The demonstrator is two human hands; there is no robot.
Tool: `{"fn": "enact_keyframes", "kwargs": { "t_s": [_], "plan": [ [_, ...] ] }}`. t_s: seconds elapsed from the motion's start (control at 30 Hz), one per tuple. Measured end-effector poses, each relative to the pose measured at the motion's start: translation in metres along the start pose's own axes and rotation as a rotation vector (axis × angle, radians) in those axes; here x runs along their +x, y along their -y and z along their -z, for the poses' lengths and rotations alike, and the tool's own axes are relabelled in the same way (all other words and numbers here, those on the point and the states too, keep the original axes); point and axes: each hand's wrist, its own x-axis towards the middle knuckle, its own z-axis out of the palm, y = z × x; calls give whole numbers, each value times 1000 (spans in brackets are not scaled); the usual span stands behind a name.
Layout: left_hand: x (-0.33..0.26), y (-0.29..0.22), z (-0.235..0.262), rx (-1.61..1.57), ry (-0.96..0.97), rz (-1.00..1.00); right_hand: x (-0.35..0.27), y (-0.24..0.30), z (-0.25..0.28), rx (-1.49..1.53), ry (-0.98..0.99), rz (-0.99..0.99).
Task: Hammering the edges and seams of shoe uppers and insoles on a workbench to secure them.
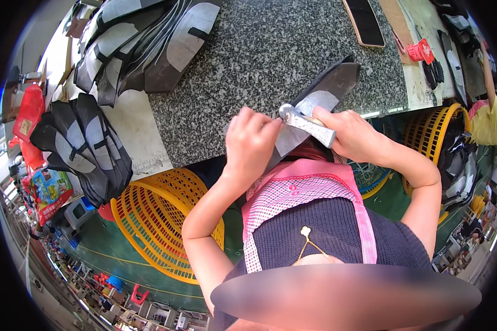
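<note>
A dark shoe-upper piece (pixel 320 91) with a grey panel is lying over the near edge of the granite worktop (pixel 259 60), its tip pointing toward the far right corner and its lower part hanging off the edge toward the person. The left hand (pixel 251 143) is pinching the piece at its near end, fingers (pixel 248 124) curled shut on the material. The right hand (pixel 356 135) is gripping a small metal hammer (pixel 306 124), fingers closed around its handle, and the hammer head is sitting on the grey panel just beside the left hand's knuckles.

Farther along the worktop, at its far left corner, a fanned stack of similar dark and grey pieces (pixel 143 44) is resting. A second stack of pieces (pixel 85 143) is lying on the paler surface beyond the worktop's left edge. Near the far right edge a phone (pixel 364 22) is lying flat, and a small red object (pixel 421 51) is sitting beyond it.

Below the near edge, a yellow plastic basket (pixel 154 220) is standing on the green floor to the person's left, and another yellow basket (pixel 431 132) holding dark pieces is standing to the right. The person is wearing a pink checked apron (pixel 298 193).
</note>
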Motion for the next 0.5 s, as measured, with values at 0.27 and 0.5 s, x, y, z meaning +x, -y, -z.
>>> {"fn": "enact_keyframes", "kwargs": {
  "t_s": [0.27, 0.5],
  "plan": [
    [-9, -5, 6, 83, 22, -67, 8, 19, 10, 124, -154, 37],
    [-15, 9, 23, -151, 135, 219, 18, 5, 2, 1, -13, 41]
  ]
}}
